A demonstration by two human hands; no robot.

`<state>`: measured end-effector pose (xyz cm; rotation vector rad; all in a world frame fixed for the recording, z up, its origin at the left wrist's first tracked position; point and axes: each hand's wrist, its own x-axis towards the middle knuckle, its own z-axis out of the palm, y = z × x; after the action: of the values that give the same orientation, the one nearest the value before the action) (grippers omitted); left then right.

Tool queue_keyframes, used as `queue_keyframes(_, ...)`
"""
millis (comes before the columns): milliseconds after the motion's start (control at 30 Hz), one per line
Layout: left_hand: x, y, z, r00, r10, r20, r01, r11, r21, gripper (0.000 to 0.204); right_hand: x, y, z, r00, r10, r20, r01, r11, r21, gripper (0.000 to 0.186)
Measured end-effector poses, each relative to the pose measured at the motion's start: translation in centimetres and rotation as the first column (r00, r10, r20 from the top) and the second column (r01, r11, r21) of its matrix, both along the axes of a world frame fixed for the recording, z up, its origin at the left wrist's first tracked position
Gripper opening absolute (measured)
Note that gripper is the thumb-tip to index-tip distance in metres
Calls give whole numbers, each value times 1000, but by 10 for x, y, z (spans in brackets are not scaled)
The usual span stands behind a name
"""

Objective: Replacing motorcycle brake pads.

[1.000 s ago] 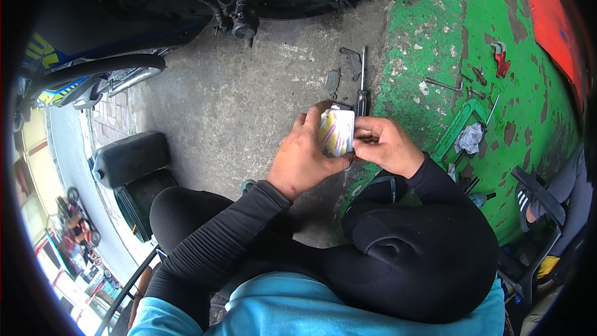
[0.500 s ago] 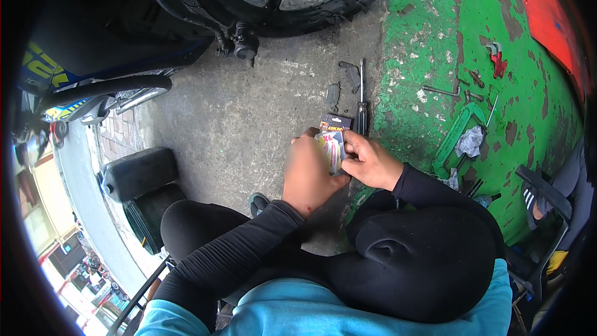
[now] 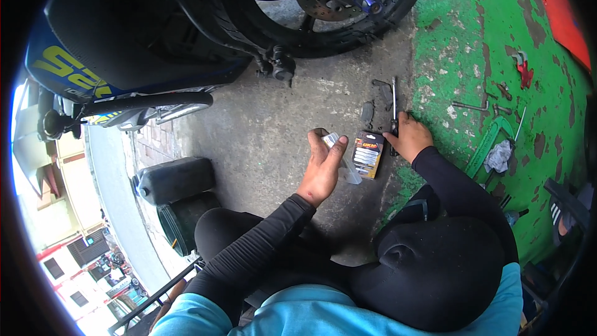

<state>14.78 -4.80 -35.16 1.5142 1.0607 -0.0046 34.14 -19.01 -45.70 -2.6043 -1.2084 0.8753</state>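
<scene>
In my left hand (image 3: 323, 165), pinched between thumb and fingers, is a clear plastic pack (image 3: 349, 169); its contents are hard to make out. My right hand (image 3: 415, 139) is closed around the dark handle of a screwdriver (image 3: 395, 101), whose metal shaft points away from me along the ground. Between my hands lies a dark printed cardboard packet (image 3: 368, 155) with an orange and white front. Just beyond it are two worn brake pads, one nearer (image 3: 367, 114) and one farther (image 3: 382, 94).
A motorcycle wheel (image 3: 398, 15) stands at the top, with a brake caliper (image 3: 283, 65) hanging beside it. On the green floor at right lie a hex key (image 3: 471, 106), a green tool frame (image 3: 489, 147), crumpled paper (image 3: 497, 158) and a red-handled tool (image 3: 525, 73). A black container (image 3: 175, 180) stands left.
My right hand has let go of the clear pack and moved right to the screwdriver. The left hand keeps the pack, uncovering the printed packet on the ground. The whole view has shifted.
</scene>
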Motion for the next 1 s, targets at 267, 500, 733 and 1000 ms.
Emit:
queue_keyframes(267,1,15,-7,970,224,91,-208,966,-155,50,-4,-11,-5,946,-249,-210,289,938,190,47)
queue_keyframes(500,17,35,1,839,465,282,-360,863,-354,51,-1,-45,92,664,-101,-741,497,800,337,36)
queue_keyframes(733,32,33,3,775,510,374,-370,845,-385,46,6,-39,159,753,184,-632,96,920,381,47)
queue_keyframes(1000,42,27,11,787,499,363,-386,857,-341,40,3,-35,157,886,258,-385,-39,869,493,62)
